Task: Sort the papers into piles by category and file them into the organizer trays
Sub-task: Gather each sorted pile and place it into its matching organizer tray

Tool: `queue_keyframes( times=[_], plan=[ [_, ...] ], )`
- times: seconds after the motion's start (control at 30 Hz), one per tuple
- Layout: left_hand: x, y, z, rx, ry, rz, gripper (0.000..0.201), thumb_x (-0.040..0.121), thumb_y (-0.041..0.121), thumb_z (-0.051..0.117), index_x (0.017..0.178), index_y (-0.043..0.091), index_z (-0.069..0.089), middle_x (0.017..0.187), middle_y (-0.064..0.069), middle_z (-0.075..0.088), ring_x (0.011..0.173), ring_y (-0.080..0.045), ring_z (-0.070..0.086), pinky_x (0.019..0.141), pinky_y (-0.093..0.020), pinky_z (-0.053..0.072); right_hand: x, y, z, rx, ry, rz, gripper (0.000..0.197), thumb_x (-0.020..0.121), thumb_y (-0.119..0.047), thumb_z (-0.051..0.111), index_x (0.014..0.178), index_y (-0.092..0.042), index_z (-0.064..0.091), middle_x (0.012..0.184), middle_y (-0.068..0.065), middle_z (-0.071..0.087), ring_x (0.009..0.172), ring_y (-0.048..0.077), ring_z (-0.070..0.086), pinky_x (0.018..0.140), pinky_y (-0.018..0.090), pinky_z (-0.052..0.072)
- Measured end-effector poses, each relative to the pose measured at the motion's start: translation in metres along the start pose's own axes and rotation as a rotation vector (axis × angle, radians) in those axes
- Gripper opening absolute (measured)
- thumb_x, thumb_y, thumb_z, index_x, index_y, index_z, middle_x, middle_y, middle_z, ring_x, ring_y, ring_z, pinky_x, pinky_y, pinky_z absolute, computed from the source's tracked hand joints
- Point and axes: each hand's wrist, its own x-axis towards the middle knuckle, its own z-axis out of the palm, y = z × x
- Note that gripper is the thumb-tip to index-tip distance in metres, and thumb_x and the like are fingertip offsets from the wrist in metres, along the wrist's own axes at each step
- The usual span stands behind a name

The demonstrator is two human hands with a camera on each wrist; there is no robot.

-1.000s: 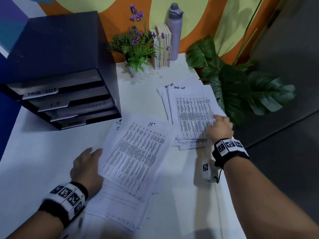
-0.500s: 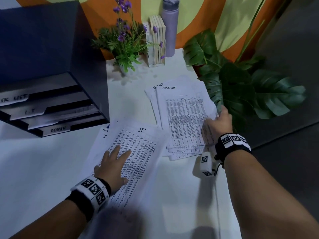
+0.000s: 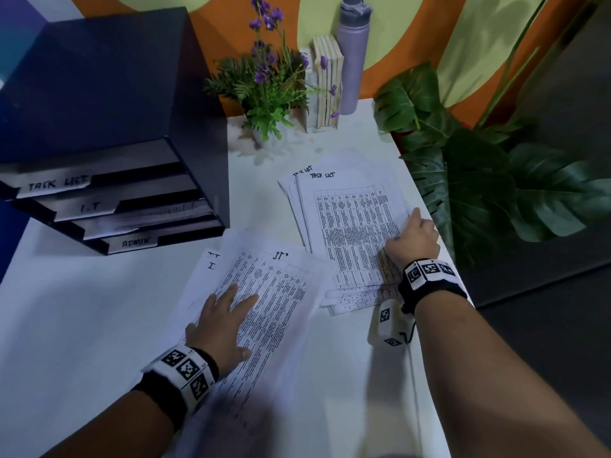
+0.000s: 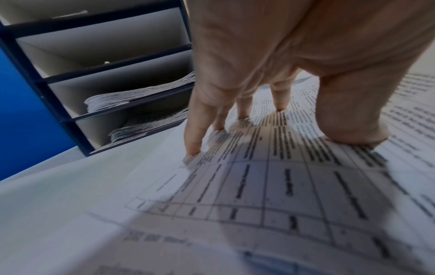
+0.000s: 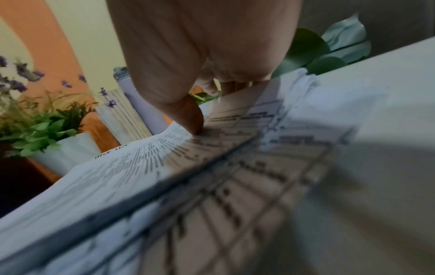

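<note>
A fanned pile of printed sheets marked "IT" [image 3: 281, 285] lies on the white table [image 3: 82, 325] in front of me. My left hand [image 3: 236, 297] lies flat on it, fingers straight, and the left wrist view shows the fingertips [image 4: 243, 113] pressing the top sheet [image 4: 259, 186]. To its right lies the "Task List" pile [image 3: 347, 223]. My right hand [image 3: 413, 233] grips that pile's right edge, the thumb [image 5: 188, 115] on top of the sheets [image 5: 153, 163] and the fingers curled under. The dark organizer [image 3: 115, 104] stands at the back left with trays labelled Task List, I.T and Admin.
Two lower organizer trays hold papers [image 4: 132, 96]. A potted purple-flowered plant [image 3: 267, 90], a row of books [image 3: 327, 84] and a lilac bottle [image 3: 352, 54] stand at the table's back. A large-leaved plant [image 3: 479, 180] is beyond the table's right edge.
My left hand has moved from beside the IT pile onto its top sheet. My right hand has slid further along the Task List pile's right edge, with the thumb now on top.
</note>
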Motion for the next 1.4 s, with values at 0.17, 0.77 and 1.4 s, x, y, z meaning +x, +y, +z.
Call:
queue_keyframes(
  times=[0.17,0.77,1.4],
  plan=[
    [-0.010,-0.031,0.008,-0.023,0.040,-0.048,0.098,0.079,0.037,0.075,0.148,0.050,0.006,0.160,0.014,-0.014,0.149,-0.020,-0.009,0.113,-0.059,0.024,-0.010,-0.015,0.000,-0.061,-0.102,-0.036,0.094,0.078,-0.018,0.061,0.153,-0.020,0.005,0.153,0.012,0.018,0.134,0.034,0.027,0.104,0.045,0.036],
    [-0.044,-0.138,-0.002,-0.157,0.067,-0.451,0.103,0.072,0.049,0.074,0.153,0.032,0.013,0.161,-0.010,0.003,0.146,-0.033,0.018,0.116,-0.040,0.028,-0.106,-0.038,0.019,0.349,-0.145,-0.276,0.027,0.080,0.003,0.052,0.102,-0.014,0.052,0.080,0.009,0.055,0.071,0.027,0.052,0.058,0.029,0.035],
    [-0.084,-0.022,-0.091,-1.291,0.675,0.128,0.040,0.091,0.005,0.058,0.123,0.028,0.049,0.118,0.007,0.064,0.113,-0.019,0.060,0.101,-0.036,0.045,-0.225,-0.090,-0.031,1.032,-0.223,-0.475,0.029,0.086,-0.011,0.063,0.107,-0.028,0.056,0.099,-0.005,0.065,0.089,0.012,0.061,0.083,0.037,0.049]
  ],
)
